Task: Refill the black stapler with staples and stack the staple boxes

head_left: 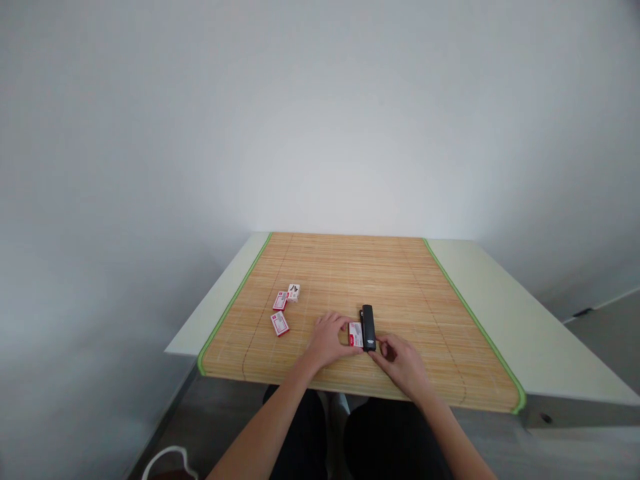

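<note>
A black stapler (369, 326) lies on a bamboo mat (350, 280) near the table's front edge. Against its left side sits a small red and white box (355, 334). My left hand (327, 340) rests on the mat with its fingertips touching that box. Just right of the stapler's near end is my right hand (400, 363), fingers curled and touching the stapler's end. Three more small boxes lie to the left: one white (293, 292), two red and white (280, 301) (279, 324).
The mat has green edging and covers the middle of a pale table (525, 320), which stands against a white wall. My dark-clothed legs show under the front edge. A white loop, maybe a bag handle (167, 460), lies on the floor at the lower left.
</note>
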Demonstrator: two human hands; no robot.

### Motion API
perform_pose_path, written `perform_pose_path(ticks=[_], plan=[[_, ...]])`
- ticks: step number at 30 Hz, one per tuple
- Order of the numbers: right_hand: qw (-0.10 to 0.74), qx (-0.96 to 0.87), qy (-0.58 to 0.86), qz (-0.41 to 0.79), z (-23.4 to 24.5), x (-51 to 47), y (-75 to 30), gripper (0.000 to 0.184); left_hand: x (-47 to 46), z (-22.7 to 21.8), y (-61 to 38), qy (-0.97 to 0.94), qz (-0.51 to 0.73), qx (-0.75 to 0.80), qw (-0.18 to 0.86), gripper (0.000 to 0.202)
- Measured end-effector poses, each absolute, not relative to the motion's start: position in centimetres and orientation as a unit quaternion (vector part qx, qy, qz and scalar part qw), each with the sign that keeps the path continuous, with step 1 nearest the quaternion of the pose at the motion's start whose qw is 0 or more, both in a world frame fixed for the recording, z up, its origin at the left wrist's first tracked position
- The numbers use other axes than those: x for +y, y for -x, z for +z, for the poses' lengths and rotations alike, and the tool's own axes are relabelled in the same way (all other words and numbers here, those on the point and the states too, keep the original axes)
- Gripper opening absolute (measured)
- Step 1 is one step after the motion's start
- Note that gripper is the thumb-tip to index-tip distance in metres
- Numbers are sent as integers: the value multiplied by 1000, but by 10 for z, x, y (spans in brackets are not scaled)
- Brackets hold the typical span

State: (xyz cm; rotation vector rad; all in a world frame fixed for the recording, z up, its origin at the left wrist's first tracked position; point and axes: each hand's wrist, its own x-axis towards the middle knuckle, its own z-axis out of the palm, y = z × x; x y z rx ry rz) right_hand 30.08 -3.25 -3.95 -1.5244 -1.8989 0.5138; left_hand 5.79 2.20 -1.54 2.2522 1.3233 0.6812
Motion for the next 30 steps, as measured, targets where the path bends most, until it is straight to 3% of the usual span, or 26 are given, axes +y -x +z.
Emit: perform_pose_path(ticks=[14, 21, 25, 28, 30], plan=[[327, -708, 589, 212, -41, -31, -302, 38, 9, -16, -66, -805, 269, 492, 195, 60], [334, -700, 591, 219, -39, -34, -302, 47, -7, -22, -56, -766, 319, 516, 211, 101], [334, -698, 593, 221, -39, -34, -302, 51, -9, -26, -5, -701, 367, 598, 131, 70], [334, -701, 593, 214, -40, -34, -302, 51, -5, -31, 49, -631, 386, 671, 48, 81], [337, -701, 593, 207, -41, -34, -302, 51, -1, -36, 81, -628, 366, 685, 47, 89]])
